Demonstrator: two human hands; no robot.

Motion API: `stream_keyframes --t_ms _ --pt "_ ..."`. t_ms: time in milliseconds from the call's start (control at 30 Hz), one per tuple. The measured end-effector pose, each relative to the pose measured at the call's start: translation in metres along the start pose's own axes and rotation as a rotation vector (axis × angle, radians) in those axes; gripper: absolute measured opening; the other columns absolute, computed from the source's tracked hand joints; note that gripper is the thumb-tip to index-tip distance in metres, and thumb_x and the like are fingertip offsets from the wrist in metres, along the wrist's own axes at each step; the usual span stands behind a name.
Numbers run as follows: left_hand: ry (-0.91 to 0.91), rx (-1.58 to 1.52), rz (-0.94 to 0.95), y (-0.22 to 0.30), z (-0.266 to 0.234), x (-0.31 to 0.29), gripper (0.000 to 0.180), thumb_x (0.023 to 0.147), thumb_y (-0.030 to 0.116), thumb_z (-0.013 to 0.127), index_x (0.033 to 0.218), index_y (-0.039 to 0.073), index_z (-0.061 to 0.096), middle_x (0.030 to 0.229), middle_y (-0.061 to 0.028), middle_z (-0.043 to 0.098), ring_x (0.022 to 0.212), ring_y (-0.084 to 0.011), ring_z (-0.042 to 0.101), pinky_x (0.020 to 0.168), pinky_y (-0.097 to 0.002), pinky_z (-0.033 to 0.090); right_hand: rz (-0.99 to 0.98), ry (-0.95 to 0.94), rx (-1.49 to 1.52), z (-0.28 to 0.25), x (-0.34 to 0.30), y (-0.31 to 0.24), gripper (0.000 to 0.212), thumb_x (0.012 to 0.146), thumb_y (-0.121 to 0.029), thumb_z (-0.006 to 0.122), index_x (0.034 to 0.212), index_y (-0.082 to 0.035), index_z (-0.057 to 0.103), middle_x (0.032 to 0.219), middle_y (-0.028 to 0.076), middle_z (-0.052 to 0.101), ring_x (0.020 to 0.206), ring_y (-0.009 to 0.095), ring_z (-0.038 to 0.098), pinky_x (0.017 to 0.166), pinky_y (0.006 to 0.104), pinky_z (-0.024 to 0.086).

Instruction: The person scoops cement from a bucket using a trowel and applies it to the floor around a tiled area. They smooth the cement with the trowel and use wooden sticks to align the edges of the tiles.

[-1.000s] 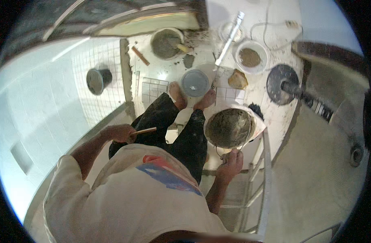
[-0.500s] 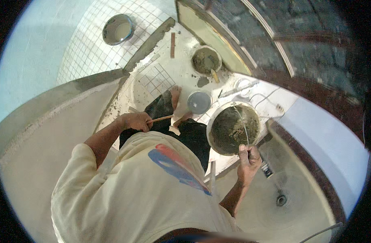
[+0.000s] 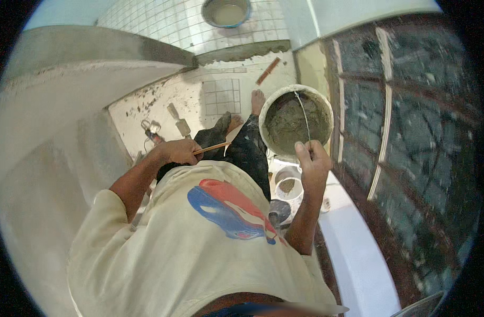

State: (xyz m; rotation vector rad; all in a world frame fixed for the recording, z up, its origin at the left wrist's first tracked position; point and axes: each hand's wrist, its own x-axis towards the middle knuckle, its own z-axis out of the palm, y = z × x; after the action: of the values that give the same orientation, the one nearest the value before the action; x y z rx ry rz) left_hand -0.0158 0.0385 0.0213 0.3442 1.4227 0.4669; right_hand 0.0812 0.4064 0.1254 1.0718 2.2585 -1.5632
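Note:
My right hand (image 3: 314,162) is closed round the wire handle (image 3: 306,113) of a bucket (image 3: 278,94), which hangs in front of me to the right. Grey wet mortar (image 3: 295,127) fills much of it. By my waist, my left hand (image 3: 182,152) is wrapped round a thin wooden stick (image 3: 213,148) that points to the right; its far end is in front of my dark trousers. What the stick belongs to, if anything, I cannot make out.
Ahead on the tiled floor stands a blue-rimmed tub (image 3: 226,25) of greyish liquid, behind a low mortar ledge (image 3: 247,51). A reddish-brown strip (image 3: 268,71), a trowel-like tool (image 3: 182,127) and a corded tool (image 3: 153,134) lie nearer. Dark panes (image 3: 421,111) rise at right; a white container (image 3: 288,187) is beside my forearm.
My view and body have turned to the right. The bucket, still held by its handle in my right hand, has swung round with me, off the spot beside the basin. My left hand keeps the stick.

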Motion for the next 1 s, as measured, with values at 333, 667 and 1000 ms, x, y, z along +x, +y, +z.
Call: stream_keyframes --t_ms 333,667,1000 --pt "0.053 -0.838 -0.109 -0.008 0.089 -0.018 0.015 0.072 0.015 0.068 0.080 0.009 0.056 0.065 0.0036 0.050 0.062 -0.0108 0.050 0.056 -0.0348 0.040 -0.264 -0.664 -0.244 0.150 0.170 0.067 0.033 0.085 -0.028 0.077 0.083 -0.002 0.058 0.072 0.008 0.058 0.068 0.018 0.056 0.067 0.0357 0.048" --pt "0.002 -1.165 -0.101 -0.045 0.202 0.003 0.026 0.076 0.023 0.075 0.093 0.006 0.069 0.077 0.0025 0.062 0.069 -0.0073 0.054 0.060 -0.0294 0.043 -0.271 -1.146 -0.322 0.393 0.191 0.106 0.057 0.076 -0.038 0.082 0.112 0.001 0.061 0.106 0.023 0.069 0.101 0.033 0.068 0.089 0.0400 0.053" --pt "1.307 -1.788 0.525 -0.185 0.045 0.109 0.073 0.101 0.066 0.043 0.124 0.000 0.060 0.064 -0.0011 0.051 0.044 -0.0096 0.041 0.041 -0.0236 0.033 -0.294 -1.259 -0.041 0.615 0.194 0.190 0.053 0.074 -0.024 0.085 0.108 0.002 0.056 0.094 0.015 0.068 0.088 0.025 0.067 0.079 0.0389 0.053"
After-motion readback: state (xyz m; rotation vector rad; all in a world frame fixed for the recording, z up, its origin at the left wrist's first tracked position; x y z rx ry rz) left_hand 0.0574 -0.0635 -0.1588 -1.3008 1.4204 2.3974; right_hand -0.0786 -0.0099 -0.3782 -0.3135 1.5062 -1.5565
